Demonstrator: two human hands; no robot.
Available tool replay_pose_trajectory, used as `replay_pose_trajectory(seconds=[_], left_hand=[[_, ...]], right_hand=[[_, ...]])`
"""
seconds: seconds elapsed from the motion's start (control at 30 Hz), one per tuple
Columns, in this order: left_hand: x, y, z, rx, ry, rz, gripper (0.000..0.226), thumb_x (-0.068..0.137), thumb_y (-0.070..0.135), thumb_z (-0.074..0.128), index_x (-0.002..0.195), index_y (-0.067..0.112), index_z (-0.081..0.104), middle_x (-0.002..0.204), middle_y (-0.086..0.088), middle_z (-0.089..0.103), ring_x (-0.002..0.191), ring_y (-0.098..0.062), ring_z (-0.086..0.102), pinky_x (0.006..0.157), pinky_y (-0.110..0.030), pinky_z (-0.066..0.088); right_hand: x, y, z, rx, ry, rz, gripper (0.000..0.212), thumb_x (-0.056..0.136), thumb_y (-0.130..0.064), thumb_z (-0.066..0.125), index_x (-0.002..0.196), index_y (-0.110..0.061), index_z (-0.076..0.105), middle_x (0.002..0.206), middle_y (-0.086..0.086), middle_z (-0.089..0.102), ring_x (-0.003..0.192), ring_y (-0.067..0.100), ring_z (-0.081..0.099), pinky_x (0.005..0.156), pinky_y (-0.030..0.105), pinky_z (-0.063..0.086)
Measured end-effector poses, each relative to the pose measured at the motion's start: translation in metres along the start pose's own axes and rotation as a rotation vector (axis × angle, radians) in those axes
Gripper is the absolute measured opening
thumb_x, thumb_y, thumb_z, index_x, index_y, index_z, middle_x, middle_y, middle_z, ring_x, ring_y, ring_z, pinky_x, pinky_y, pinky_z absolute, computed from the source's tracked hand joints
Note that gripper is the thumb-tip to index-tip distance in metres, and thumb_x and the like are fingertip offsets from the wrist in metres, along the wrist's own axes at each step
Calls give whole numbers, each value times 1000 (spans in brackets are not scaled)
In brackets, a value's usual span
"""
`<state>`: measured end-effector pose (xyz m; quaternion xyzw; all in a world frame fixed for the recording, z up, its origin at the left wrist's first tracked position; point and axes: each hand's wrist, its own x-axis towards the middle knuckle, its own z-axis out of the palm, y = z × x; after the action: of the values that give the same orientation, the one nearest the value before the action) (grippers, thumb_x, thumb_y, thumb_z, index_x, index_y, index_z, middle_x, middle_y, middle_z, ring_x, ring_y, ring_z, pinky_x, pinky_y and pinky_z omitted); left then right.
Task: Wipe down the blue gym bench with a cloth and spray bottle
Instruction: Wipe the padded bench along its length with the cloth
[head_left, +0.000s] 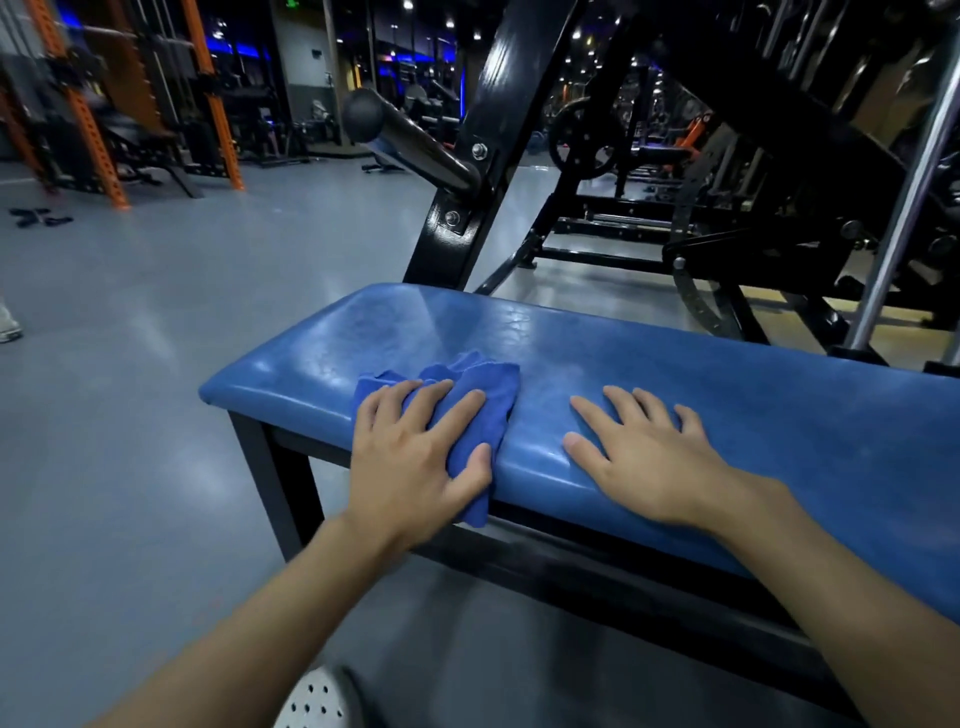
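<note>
The blue padded gym bench on a black frame runs from centre left to the right edge. A crumpled blue cloth lies on its near left part and hangs a little over the front edge. My left hand presses down on the cloth, fingers spread over it and thumb hooked around its fold. My right hand rests flat on the bare pad to the right of the cloth, fingers apart, holding nothing. No spray bottle is in view.
A black machine frame with a padded roller rises just behind the bench. More black equipment stands at the right. Orange racks stand far left on the grey floor. A white perforated shoe shows at the bottom.
</note>
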<state>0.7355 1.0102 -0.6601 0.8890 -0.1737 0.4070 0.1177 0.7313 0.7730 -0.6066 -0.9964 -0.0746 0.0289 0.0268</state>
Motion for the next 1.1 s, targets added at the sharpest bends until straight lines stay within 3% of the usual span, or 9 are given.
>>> replay_pose_trajectory(seconds=[0.13,0.23,0.33,0.5,0.67,0.83,0.9,0.97,1.1], left_hand=[[-4,-54,-8,93,-57,40,51,85,49,53,124,21,69,123,-11,65,108,-38,59,96,-54,40],[-7,-83,-16,110,-60,-180,50,87,49,48,123,21,69,125,-12,63,110,-40,56,99,-56,38],[-8,-54,-9,89,5,-397,47,87,45,47,122,23,69,129,-12,62,122,-43,48,105,-61,33],[-14,-73,-10,60,-42,-211,49,85,46,52,126,23,68,128,-12,62,119,-43,51,102,-63,33],[-3,-122,-15,33,-25,-323,48,88,45,47,124,22,68,124,-10,62,112,-36,54,101,-56,37],[10,-174,-24,-34,-101,-502,52,87,51,38,127,31,63,126,-4,61,111,-34,56,103,-47,39],[18,-188,-30,-84,-165,-595,57,83,57,34,130,37,58,129,-1,59,114,-32,55,104,-41,39],[25,-198,-35,-111,-247,-611,59,81,63,33,133,44,53,133,2,56,116,-29,55,105,-40,40],[40,-209,-39,-72,-415,-528,52,85,64,39,134,49,46,136,7,51,119,-24,54,102,-35,39]], right_hand=[[5,-19,-5,-12,107,-100,45,100,-50,22,140,-31,35,157,-1,20,148,21,4,117,56,5],[11,-43,-2,50,85,-198,44,101,-52,22,140,-37,33,153,-6,25,145,20,13,116,56,7],[22,-62,-3,52,130,-187,41,99,-54,23,126,-29,43,131,-1,39,130,23,33,113,52,15],[49,-90,-4,50,171,-243,39,99,-54,28,121,-28,46,124,-2,44,126,20,39,112,51,18],[75,-105,-8,89,109,-276,38,99,-54,28,123,-30,46,126,-3,42,125,19,40,113,50,19],[112,-106,-19,163,76,-270,36,95,-57,24,109,-38,52,118,-10,49,119,16,46,109,50,23],[129,-106,-19,164,75,-243,46,93,-61,21,124,-41,49,136,-11,47,131,18,40,111,54,21],[142,-108,-15,121,28,-199,56,94,-64,17,144,-45,31,157,-9,27,146,21,19,115,58,11],[150,-111,-3,41,-33,-167,65,89,-71,6,151,-49,7,164,-9,-1,151,23,-6,117,58,-3]])
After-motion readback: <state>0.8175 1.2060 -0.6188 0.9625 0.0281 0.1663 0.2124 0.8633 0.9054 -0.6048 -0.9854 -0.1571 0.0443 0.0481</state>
